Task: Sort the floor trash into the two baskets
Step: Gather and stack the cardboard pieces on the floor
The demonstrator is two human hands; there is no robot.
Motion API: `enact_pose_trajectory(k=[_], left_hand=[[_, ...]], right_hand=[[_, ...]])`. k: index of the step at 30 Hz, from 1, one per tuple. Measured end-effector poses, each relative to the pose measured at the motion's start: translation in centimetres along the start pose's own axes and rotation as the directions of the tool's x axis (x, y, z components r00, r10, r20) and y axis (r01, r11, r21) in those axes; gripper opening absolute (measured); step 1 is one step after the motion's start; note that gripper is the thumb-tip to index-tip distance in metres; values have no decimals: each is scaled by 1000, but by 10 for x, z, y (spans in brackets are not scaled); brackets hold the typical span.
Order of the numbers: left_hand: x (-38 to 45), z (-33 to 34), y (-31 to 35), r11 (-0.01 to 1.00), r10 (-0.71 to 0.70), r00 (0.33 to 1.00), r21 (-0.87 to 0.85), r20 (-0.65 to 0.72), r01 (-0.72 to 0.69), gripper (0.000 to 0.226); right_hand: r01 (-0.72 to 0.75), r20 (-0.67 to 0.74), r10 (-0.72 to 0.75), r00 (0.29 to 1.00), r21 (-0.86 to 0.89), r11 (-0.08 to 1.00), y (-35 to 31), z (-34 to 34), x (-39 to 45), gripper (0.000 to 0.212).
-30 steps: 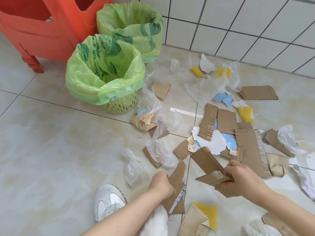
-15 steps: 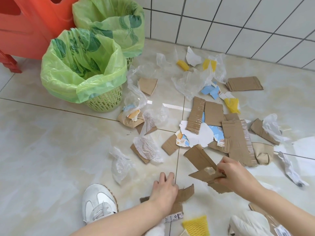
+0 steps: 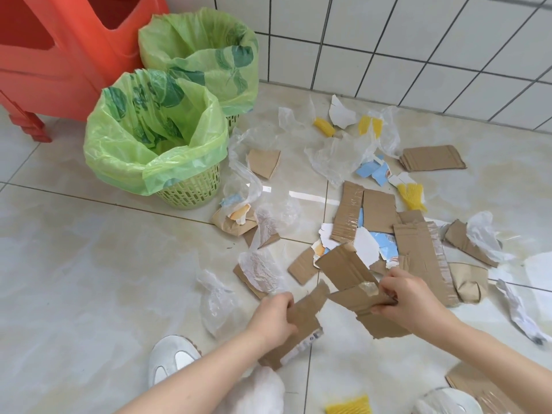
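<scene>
Tiled floor (image 3: pixel 89 279) littered; 2 green-lined baskets (image 3: pixel 191 192) near wall. Left hand (image 3: pixel 273 316) grips taped cardboard scrap (image 3: pixel 301 327); right hand (image 3: pixel 409 297) pinches folded cardboard pieces (image 3: pixel 349 270).

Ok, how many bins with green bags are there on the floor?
2. The near basket stands left of the trash pile; the far basket is right behind it, by the tiled wall, beside the red stool. Neither looks hidden.

Left hand (image 3: pixel 273 318), right hand (image 3: pixel 410 297) clenched, forearms extended
</scene>
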State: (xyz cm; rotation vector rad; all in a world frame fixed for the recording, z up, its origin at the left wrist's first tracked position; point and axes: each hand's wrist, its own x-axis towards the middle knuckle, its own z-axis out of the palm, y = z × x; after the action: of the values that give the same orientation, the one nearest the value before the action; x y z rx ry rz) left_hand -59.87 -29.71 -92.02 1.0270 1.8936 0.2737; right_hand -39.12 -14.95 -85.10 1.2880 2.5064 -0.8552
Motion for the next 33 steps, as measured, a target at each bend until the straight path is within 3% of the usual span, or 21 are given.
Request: enact_pose_trajectory(k=[3, 7, 9, 13, 17, 20, 25, 27, 30, 33], left_hand=[[2, -39, 5, 971, -47, 997, -237, -60, 31, 28], [-7, -100, 16, 862, -101, 980, -507, -170, 0, 32], [-16, -133, 26, 818, -100, 962, -571, -256, -67, 32], [-38, -199, 42, 749, -70, 896, -617, -438, -242, 32], [-48, -262, 44, 732, -83, 784, -572, -615, -371, 33], [-40, -303, 32, 720, -149, 675, -547, -723, -427, 29], [-15, -351, 10, 808, -272, 425, -444, -864, -387, 14], [-7, -359, 8, 848, -283, 366, -410, -887, -337, 10], [6, -359, 6, 905, -219, 375, -331, -901, -266, 19], [17, -352, -1, 945, -172, 535, -293, -827, -149, 23]], right_hand=[[52, -47, -52, 998, -4, 999, -20, -18, 12, 50], [109, -104, -109, 989, -4, 994, -56, -51, 35, 39], [146, -136, -143, 980, 18, 989, -81, -70, 48, 28], [179, -196, -144, 970, 173, 969, -144, -109, 72, 30], [210, -193, -137, 971, 435, 876, -203, -128, 105, 4], [234, -210, -139, 968, 550, 802, -247, -127, 132, 22], [239, -239, -98, 966, 683, 690, -317, -117, 180, 18], [240, -264, -80, 961, 657, 715, -339, -111, 201, 26], [279, -341, -124, 932, 456, 845, -360, -98, 221, 32], [280, -226, -206, 952, 370, 886, -366, -84, 226, 29]])
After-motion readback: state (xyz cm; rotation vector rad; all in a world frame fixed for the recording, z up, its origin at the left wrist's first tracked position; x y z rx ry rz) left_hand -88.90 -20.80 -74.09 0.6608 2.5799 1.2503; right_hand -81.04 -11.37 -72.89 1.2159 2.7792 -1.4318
